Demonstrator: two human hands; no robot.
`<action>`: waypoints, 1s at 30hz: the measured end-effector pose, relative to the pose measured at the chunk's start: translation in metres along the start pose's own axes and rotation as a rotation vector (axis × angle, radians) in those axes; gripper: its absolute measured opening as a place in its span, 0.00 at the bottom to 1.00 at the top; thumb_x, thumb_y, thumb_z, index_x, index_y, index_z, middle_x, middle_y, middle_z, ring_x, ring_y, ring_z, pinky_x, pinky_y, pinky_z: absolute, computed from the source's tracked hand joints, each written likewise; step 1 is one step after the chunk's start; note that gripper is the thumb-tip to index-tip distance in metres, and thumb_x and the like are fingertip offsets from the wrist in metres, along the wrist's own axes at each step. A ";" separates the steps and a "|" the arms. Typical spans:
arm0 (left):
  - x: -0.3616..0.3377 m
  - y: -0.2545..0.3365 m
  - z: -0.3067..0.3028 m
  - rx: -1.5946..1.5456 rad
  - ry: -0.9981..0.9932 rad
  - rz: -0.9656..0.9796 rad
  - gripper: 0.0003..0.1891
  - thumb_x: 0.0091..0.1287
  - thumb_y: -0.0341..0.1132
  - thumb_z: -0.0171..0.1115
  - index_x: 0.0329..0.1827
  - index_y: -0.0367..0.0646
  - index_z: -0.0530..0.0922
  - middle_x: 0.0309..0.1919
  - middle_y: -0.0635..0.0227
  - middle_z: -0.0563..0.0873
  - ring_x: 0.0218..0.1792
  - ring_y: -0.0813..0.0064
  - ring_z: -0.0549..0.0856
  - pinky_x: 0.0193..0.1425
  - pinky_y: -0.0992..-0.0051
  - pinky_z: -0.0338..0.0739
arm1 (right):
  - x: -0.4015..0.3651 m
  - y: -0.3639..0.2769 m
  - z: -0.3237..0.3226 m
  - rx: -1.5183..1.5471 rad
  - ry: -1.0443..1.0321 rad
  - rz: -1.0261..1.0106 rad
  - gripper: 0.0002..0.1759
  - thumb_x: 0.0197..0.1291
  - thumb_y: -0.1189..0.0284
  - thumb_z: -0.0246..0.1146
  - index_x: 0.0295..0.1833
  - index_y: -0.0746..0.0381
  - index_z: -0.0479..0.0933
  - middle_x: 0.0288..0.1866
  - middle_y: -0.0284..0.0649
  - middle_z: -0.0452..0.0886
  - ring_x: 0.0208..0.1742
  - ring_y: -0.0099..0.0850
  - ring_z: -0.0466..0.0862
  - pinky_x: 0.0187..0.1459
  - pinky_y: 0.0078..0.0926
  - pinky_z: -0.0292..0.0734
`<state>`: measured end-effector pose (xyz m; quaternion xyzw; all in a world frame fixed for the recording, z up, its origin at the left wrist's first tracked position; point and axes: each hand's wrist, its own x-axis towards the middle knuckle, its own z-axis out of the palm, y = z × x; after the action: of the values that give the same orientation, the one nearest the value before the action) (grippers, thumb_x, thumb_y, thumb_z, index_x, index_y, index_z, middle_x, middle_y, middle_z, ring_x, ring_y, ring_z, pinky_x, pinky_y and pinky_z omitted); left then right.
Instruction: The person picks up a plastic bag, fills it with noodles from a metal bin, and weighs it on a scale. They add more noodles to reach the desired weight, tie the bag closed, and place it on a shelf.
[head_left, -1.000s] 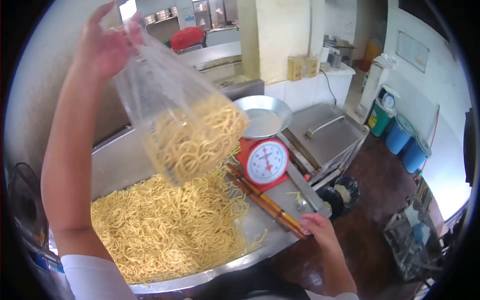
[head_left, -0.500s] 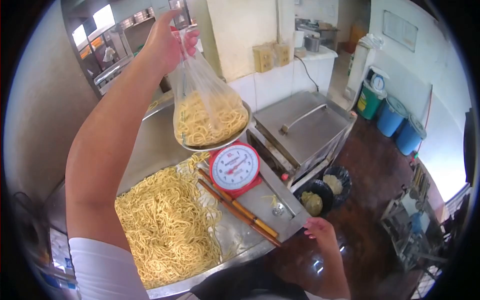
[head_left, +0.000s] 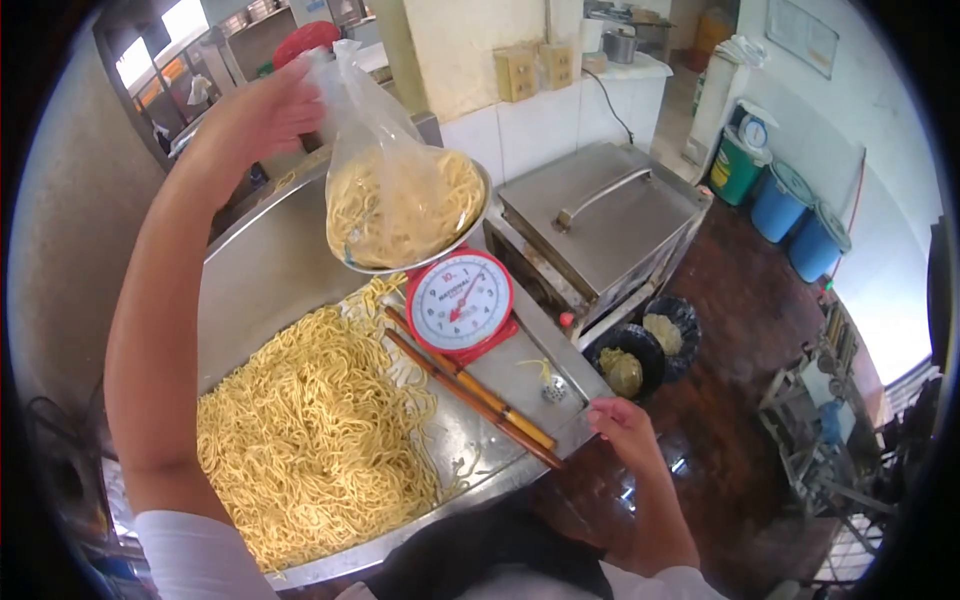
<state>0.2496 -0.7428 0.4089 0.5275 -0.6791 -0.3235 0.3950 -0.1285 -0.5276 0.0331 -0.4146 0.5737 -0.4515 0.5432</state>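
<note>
Steel surface (head_left: 480,440) carrying loose noodles (head_left: 320,430) and a red scale (head_left: 460,305), clear bag of noodles (head_left: 400,205) sitting in the pan (head_left: 478,218), left hand (head_left: 265,115) hovering just left of the bag's top, fingers extending loosely, right hand (head_left: 622,425) hanging near the surface's corner, half curling, holding nothing

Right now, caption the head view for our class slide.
A noodle-filled bag sits in the pan of a red scale, left hand near the bag's top.

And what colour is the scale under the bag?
The scale is red, its dial white, clearest in the head view.
</note>
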 end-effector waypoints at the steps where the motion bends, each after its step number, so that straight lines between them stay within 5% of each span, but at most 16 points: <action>1: -0.014 -0.012 -0.011 0.169 0.120 0.063 0.35 0.67 0.63 0.54 0.60 0.37 0.77 0.53 0.63 0.85 0.53 0.72 0.83 0.61 0.68 0.73 | 0.000 0.001 0.001 0.009 -0.016 -0.008 0.16 0.62 0.74 0.67 0.54 0.66 0.78 0.38 0.30 0.81 0.39 0.18 0.79 0.43 0.18 0.74; 3: -0.047 -0.059 -0.036 0.362 0.179 0.178 0.32 0.68 0.57 0.58 0.61 0.36 0.77 0.51 0.64 0.85 0.54 0.75 0.81 0.63 0.70 0.72 | -0.001 -0.007 0.007 0.030 -0.015 -0.006 0.16 0.62 0.74 0.66 0.54 0.66 0.78 0.38 0.30 0.81 0.39 0.18 0.79 0.43 0.18 0.74; 5: -0.086 -0.148 -0.058 0.259 0.194 0.025 0.27 0.67 0.49 0.63 0.62 0.38 0.77 0.50 0.63 0.86 0.55 0.74 0.81 0.63 0.72 0.72 | 0.000 -0.017 0.015 0.050 -0.031 0.000 0.15 0.62 0.75 0.66 0.54 0.66 0.78 0.39 0.30 0.81 0.39 0.18 0.79 0.43 0.18 0.74; 6: -0.120 -0.199 -0.062 0.187 0.207 -0.130 0.25 0.67 0.49 0.62 0.58 0.37 0.79 0.46 0.61 0.86 0.52 0.71 0.83 0.57 0.70 0.75 | 0.001 -0.021 0.019 0.036 -0.035 -0.019 0.15 0.63 0.75 0.66 0.54 0.66 0.78 0.39 0.31 0.81 0.39 0.19 0.79 0.43 0.18 0.74; 9: -0.239 -0.286 -0.077 0.871 -0.042 -0.710 0.41 0.53 0.58 0.72 0.65 0.41 0.75 0.62 0.48 0.78 0.64 0.52 0.76 0.67 0.60 0.71 | 0.003 -0.039 0.046 0.010 -0.114 -0.038 0.15 0.63 0.75 0.65 0.54 0.66 0.78 0.40 0.32 0.82 0.39 0.19 0.79 0.44 0.19 0.75; 12: -0.374 -0.383 -0.089 1.004 -0.058 -1.037 0.43 0.53 0.61 0.71 0.68 0.43 0.72 0.65 0.48 0.75 0.71 0.54 0.69 0.70 0.58 0.68 | 0.010 -0.050 0.077 -0.078 -0.219 -0.038 0.14 0.63 0.75 0.65 0.54 0.67 0.78 0.39 0.33 0.83 0.40 0.21 0.80 0.46 0.20 0.77; 14: -0.455 -0.458 -0.072 0.788 0.497 -0.976 0.35 0.58 0.59 0.66 0.61 0.41 0.77 0.59 0.44 0.79 0.65 0.50 0.74 0.65 0.58 0.72 | 0.017 -0.049 0.102 -0.109 -0.265 -0.028 0.14 0.63 0.75 0.65 0.54 0.67 0.78 0.40 0.34 0.83 0.41 0.22 0.81 0.46 0.21 0.77; 16: -0.456 -0.417 -0.065 0.730 0.519 -0.976 0.27 0.63 0.56 0.60 0.51 0.39 0.80 0.50 0.40 0.81 0.55 0.45 0.80 0.57 0.56 0.74 | 0.020 -0.060 0.138 -0.192 -0.369 -0.026 0.15 0.63 0.76 0.64 0.55 0.67 0.77 0.42 0.37 0.84 0.41 0.23 0.82 0.47 0.22 0.78; 18: -0.467 -0.441 -0.064 0.544 0.671 -0.954 0.24 0.65 0.53 0.57 0.45 0.36 0.80 0.44 0.40 0.82 0.47 0.42 0.81 0.51 0.54 0.74 | 0.020 -0.063 0.179 -0.176 -0.464 -0.014 0.15 0.64 0.75 0.64 0.55 0.67 0.77 0.42 0.37 0.84 0.41 0.23 0.82 0.47 0.22 0.78; 20: -0.472 -0.450 -0.072 0.398 0.708 -0.908 0.26 0.65 0.55 0.58 0.47 0.38 0.80 0.44 0.44 0.84 0.48 0.44 0.82 0.53 0.55 0.75 | 0.014 -0.071 0.224 -0.245 -0.583 -0.047 0.15 0.64 0.75 0.64 0.55 0.67 0.77 0.43 0.38 0.84 0.41 0.23 0.82 0.47 0.22 0.78; 23: -0.479 -0.376 -0.091 0.424 0.609 -1.024 0.28 0.65 0.58 0.58 0.54 0.40 0.79 0.49 0.45 0.83 0.52 0.47 0.81 0.56 0.58 0.75 | 0.014 -0.061 0.291 -0.249 -0.810 -0.142 0.15 0.63 0.75 0.66 0.54 0.67 0.77 0.42 0.37 0.84 0.42 0.21 0.81 0.46 0.20 0.77; 25: -0.500 -0.363 -0.106 0.660 0.695 -0.784 0.28 0.64 0.56 0.61 0.59 0.44 0.77 0.55 0.50 0.81 0.57 0.56 0.80 0.59 0.60 0.75 | -0.003 -0.059 0.339 -0.283 -0.889 -0.160 0.15 0.63 0.75 0.67 0.53 0.67 0.78 0.42 0.36 0.84 0.43 0.21 0.81 0.46 0.20 0.77; 26: -0.515 -0.370 -0.123 0.669 0.704 -0.794 0.28 0.64 0.56 0.61 0.59 0.44 0.77 0.55 0.50 0.81 0.57 0.56 0.80 0.59 0.60 0.75 | -0.016 -0.061 0.367 -0.312 -0.949 -0.195 0.15 0.62 0.74 0.67 0.53 0.65 0.78 0.42 0.36 0.84 0.43 0.21 0.81 0.46 0.20 0.77; 28: -0.550 -0.396 -0.163 1.109 0.663 -0.834 0.36 0.66 0.62 0.56 0.72 0.51 0.68 0.72 0.52 0.65 0.71 0.52 0.66 0.73 0.53 0.61 | -0.044 -0.056 0.417 -0.346 -1.010 -0.236 0.15 0.62 0.73 0.67 0.54 0.64 0.78 0.42 0.37 0.84 0.44 0.22 0.82 0.45 0.20 0.77; 30: -0.569 -0.423 -0.205 1.162 0.636 -0.980 0.37 0.66 0.62 0.56 0.74 0.53 0.65 0.75 0.55 0.60 0.74 0.51 0.61 0.76 0.48 0.54 | -0.071 -0.041 0.470 -0.489 -1.146 -0.437 0.19 0.58 0.69 0.70 0.55 0.60 0.79 0.42 0.41 0.85 0.43 0.31 0.84 0.45 0.26 0.79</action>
<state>0.6992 -0.2938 0.0334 0.9507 -0.2866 0.1084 0.0467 0.3441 -0.5014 0.0895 -0.8076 0.1825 -0.1159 0.5487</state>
